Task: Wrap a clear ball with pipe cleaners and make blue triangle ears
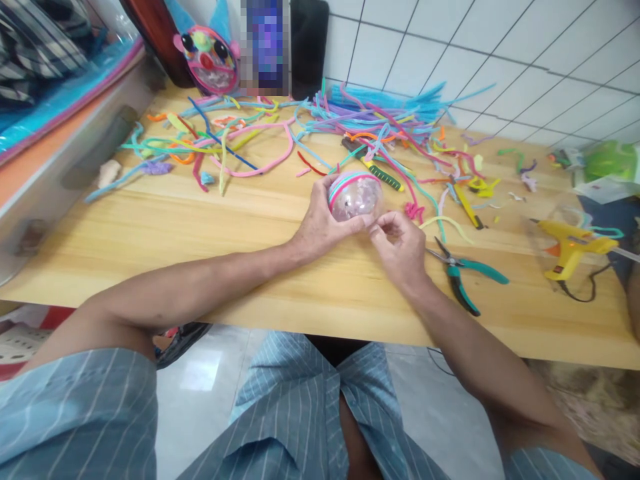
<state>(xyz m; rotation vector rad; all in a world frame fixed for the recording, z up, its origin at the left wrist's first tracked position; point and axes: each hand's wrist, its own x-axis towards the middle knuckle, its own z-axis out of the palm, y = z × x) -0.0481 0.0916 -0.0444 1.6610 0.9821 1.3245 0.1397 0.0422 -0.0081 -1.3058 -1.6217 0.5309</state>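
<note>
A clear plastic ball [357, 200] with pink and light blue pipe cleaner bands round its upper side sits just above the table. My left hand [325, 223] is wrapped round its left side, thumb along the lower edge. At the ball's lower right edge, my right hand [397, 243] is closed in a pinch beside the left thumb. What the pinching fingers hold, if anything, is too small to make out. Just right of that hand lie green-handled pliers [455, 270] with their handles spread, and a pale yellow pipe cleaner [453, 225].
Loose pipe cleaners [370, 110] cover the table's back. Among them lie a yellow-and-black cutter [385, 177] and a yellow tool [467, 207]. A yellow glue gun [570, 247] lies at right. A decorated face ball [213, 63] and a dark phone [309, 50] stand against the wall. A plastic bin [75, 167] borders the left.
</note>
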